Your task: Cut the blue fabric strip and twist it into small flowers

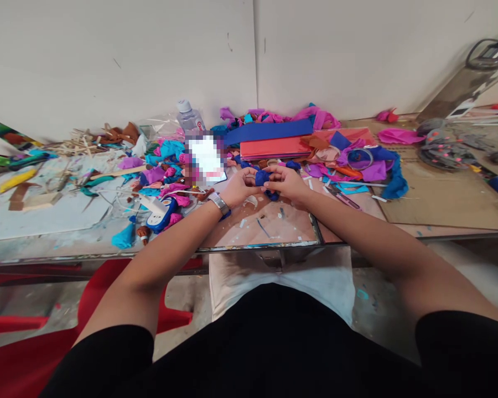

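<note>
Head view. I see a small piece of dark blue crepe paper (262,178), crumpled and folded into a tight wad, held over the brown board (274,224) near the table's front edge. A further bit of the same blue shows just below the right hand.

Left hand (237,188): fingers curled in, thumb and fingertips pinched narrow on the left side of the blue wad. A metal wristwatch (219,204) sits on that wrist.

Right hand (285,182): fingers bent and closed on the wad's right side; both hands meet on it.

Behind the hands lie a flat red paper stack (271,148), a blue paper sheet (269,131), a roll of tape (360,159), and a plastic water bottle (190,117) by the wall. Pink and purple scraps are scattered around.
</note>
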### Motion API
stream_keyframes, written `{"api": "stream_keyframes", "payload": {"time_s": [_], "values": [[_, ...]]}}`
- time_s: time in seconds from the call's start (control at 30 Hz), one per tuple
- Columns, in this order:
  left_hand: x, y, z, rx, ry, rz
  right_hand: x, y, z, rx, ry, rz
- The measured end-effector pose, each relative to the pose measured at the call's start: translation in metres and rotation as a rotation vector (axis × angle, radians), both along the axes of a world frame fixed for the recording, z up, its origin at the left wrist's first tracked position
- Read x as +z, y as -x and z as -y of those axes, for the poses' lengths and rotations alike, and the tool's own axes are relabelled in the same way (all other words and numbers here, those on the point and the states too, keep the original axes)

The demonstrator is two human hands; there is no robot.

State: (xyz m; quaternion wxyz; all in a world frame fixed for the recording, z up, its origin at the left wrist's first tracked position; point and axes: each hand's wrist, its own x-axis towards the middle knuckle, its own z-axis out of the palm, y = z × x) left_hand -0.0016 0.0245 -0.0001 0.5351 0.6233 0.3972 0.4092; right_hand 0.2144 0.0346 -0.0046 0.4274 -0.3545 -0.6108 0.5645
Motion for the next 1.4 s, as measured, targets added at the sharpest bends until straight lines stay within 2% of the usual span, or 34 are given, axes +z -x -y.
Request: {"api": "stream_keyframes", "payload": {"time_s": [0.3,0.6,0.83,1.03,1.27,1.4], "values": [[0.0,-0.001,-0.001,0.013,0.001,-0.013,0.003,0.004,0.004,-0.042,0.04,-0.103],[0.0,-0.001,0.002,0.052,-0.012,-0.074,0.004,0.001,0.002,-0.019,0.008,0.036],[0.0,-0.001,0.0,0.082,-0.098,-0.051,0.0,0.005,0.003,-0.051,0.062,-0.039],[-0.002,-0.003,0.001,0.066,-0.121,-0.027,0.003,0.008,0.007,-0.037,0.125,-0.1],[-0.003,-0.003,-0.001,0.067,-0.199,-0.031,-0.005,0.009,0.008,-0.049,0.054,-0.04],[-0.002,-0.004,0.002,-0.002,-0.203,-0.065,-0.007,0.007,0.009,-0.036,0.06,0.007]]}}
